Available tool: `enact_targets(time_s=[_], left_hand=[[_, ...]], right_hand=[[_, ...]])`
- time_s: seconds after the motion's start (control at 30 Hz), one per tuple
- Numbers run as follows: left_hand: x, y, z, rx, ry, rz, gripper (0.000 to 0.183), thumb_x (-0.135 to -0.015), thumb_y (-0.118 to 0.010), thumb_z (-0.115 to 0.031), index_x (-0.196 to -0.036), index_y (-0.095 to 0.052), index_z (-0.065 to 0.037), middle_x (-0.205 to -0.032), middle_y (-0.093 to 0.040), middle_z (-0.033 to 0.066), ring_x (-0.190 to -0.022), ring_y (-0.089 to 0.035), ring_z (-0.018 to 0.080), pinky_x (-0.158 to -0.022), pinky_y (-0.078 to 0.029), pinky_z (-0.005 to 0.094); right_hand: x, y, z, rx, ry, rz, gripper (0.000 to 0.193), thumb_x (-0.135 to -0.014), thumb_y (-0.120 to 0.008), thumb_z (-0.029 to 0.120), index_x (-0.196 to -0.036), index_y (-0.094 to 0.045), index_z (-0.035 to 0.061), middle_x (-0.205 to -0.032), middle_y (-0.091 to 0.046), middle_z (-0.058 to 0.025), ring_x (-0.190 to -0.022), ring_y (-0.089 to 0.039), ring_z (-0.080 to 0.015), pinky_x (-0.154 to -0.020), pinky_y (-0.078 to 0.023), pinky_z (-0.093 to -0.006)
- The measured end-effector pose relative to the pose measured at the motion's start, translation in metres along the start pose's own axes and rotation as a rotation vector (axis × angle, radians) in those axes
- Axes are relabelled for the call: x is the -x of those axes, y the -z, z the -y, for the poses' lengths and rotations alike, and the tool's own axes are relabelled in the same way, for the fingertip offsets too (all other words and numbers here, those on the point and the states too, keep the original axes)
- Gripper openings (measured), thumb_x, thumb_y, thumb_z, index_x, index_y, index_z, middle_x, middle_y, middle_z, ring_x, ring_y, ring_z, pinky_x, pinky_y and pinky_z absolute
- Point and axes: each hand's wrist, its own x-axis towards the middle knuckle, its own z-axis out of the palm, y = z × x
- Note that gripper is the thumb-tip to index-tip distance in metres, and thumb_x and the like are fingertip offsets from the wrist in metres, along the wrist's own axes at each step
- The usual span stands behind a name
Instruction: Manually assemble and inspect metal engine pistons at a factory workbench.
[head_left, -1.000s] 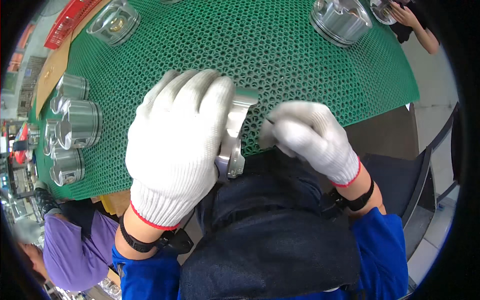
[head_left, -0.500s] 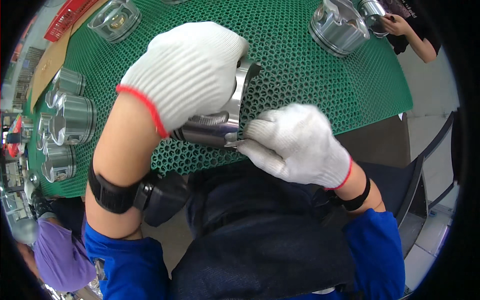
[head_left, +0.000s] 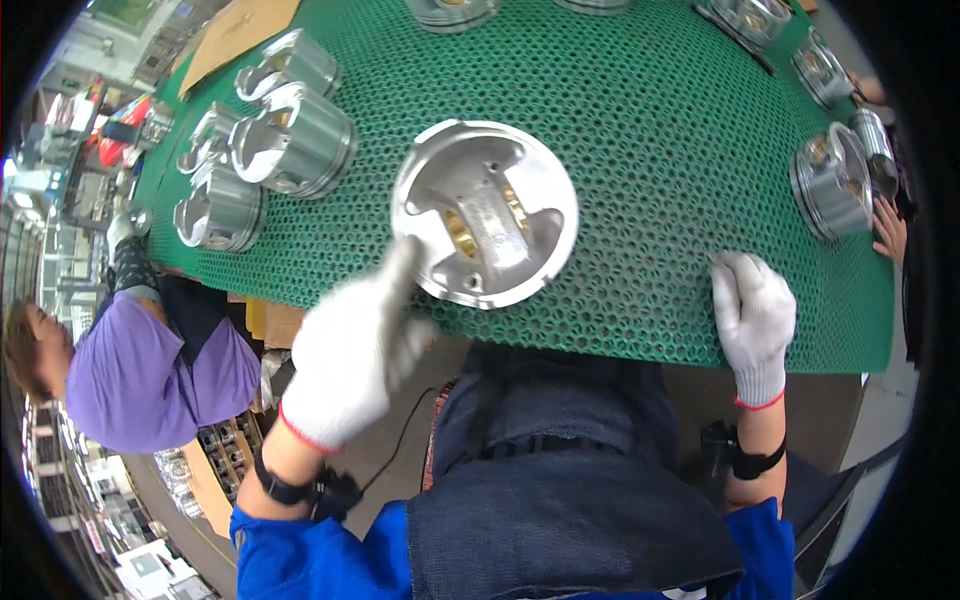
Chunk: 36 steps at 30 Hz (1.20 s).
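A silver metal piston (head_left: 490, 215) stands on the green honeycomb mat in front of me, its hollow side up and brass-coloured inserts showing inside. At its lower left rim is my left hand (head_left: 345, 360), in a white knit glove with red cuff, one finger stretched toward the rim. That hand is smeared by motion; its fingers are apart, and whether it touches the metal I cannot tell. Farther right, my gloved right hand (head_left: 755, 315) rests on the mat, apart from the piston, its fingers curled closed. A tiny tip shows at its fingertips, too small to name.
Several more pistons (head_left: 290, 140) stand on the green mat (head_left: 640, 180) at the left, others at the far edge. On the right, another person's hand (head_left: 888, 228) is beside a piston (head_left: 832, 182). A person in purple (head_left: 150, 370) sits left. Cardboard (head_left: 235, 40) lies far left.
The piston, tilted under my left hand before, now stands hollow side up. My left hand has come off it toward me; my right hand has moved away to the right. The view has shifted.
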Motion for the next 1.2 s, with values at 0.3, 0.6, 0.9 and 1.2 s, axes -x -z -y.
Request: enact_targets(time_s=[0.3,0.6,0.9,1.2], left_hand=[[-0.052,0.030,0.003,0.163,-0.637,-0.136,0.041,-0.061,-0.078,-0.024,-0.097,-0.062,-0.010,-0.096,-0.060,0.0094,-0.092,-0.058,0.0327,-0.081,-0.046,0.0435],[-0.002,0.024,0.035,0.153,-0.321,-0.146,0.045,-0.073,-0.076,-0.034,-0.103,-0.061,-0.004,-0.094,-0.062,0.0111,-0.089,-0.060,0.0323,-0.080,-0.048,0.0431],[0.033,0.031,0.129,-0.278,0.092,-0.154,0.037,-0.075,-0.073,-0.038,-0.083,-0.062,-0.004,-0.079,-0.063,0.0130,-0.077,-0.063,0.0327,-0.071,-0.049,0.0413],[0.024,0.029,0.133,-0.249,0.091,-0.331,0.047,-0.070,-0.077,-0.032,-0.106,-0.060,-0.006,-0.083,-0.064,0.0132,-0.079,-0.062,0.0337,-0.073,-0.048,0.0434]], right_hand=[[0.003,-0.014,0.000,-0.020,0.039,0.018,0.010,-0.085,-0.063,0.012,-0.092,-0.064,0.0058,-0.084,-0.064,-0.0127,-0.073,-0.060,-0.0326,-0.064,-0.046,-0.0413],[0.016,-0.016,-0.015,-0.035,0.013,0.011,0.013,-0.088,-0.056,0.012,-0.094,-0.062,0.0017,-0.087,-0.063,-0.0160,-0.076,-0.060,-0.0350,-0.067,-0.046,-0.0421],[0.019,-0.020,-0.021,-0.026,0.001,0.034,0.015,-0.092,-0.053,0.013,-0.096,-0.060,-0.0002,-0.088,-0.062,-0.0163,-0.081,-0.061,-0.0341,-0.073,-0.047,-0.0401],[0.015,-0.017,-0.026,-0.026,0.034,0.006,0.014,-0.092,-0.053,0.011,-0.097,-0.059,-0.0005,-0.089,-0.062,-0.0166,-0.082,-0.060,-0.0346,-0.073,-0.047,-0.0411]])
